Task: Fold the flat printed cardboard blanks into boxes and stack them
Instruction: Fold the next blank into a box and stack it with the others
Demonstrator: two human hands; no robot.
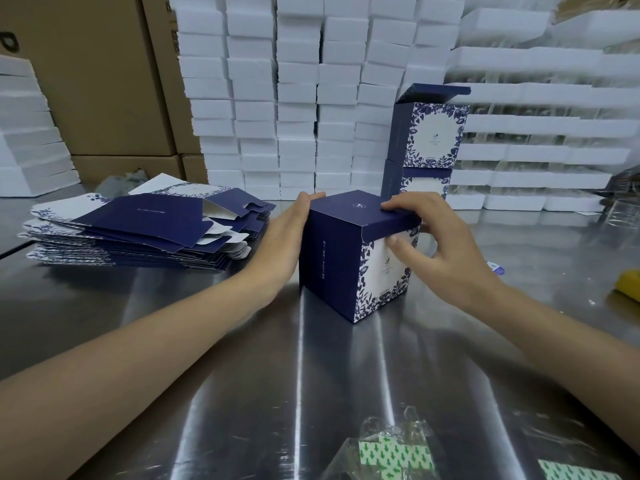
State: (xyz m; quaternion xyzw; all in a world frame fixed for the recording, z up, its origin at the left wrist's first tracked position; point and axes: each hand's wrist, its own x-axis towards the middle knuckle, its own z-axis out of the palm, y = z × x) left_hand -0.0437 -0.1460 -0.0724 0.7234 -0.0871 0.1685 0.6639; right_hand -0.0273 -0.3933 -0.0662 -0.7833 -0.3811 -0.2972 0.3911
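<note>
A folded box point(360, 254) is held upright on the steel table point(242, 393) between two bare hands.

In the head view, the navy side of the box is braced by the left hand point(287, 237), its fingers pressed together and laid flat against the panel, the fingertips reaching the top edge. The lid flap is pinched by the right hand point(433, 233): the fingers are curled over the flap's top while the thumb is pushed up under its front lip (the flap is not fully seated). The stack of flat blanks point(138, 230) is seen to the left, near the left hand. Behind the held box, two finished boxes point(429, 143) are stacked, the upper one with its lid raised, in front of white foam blocks point(298, 98).
</note>
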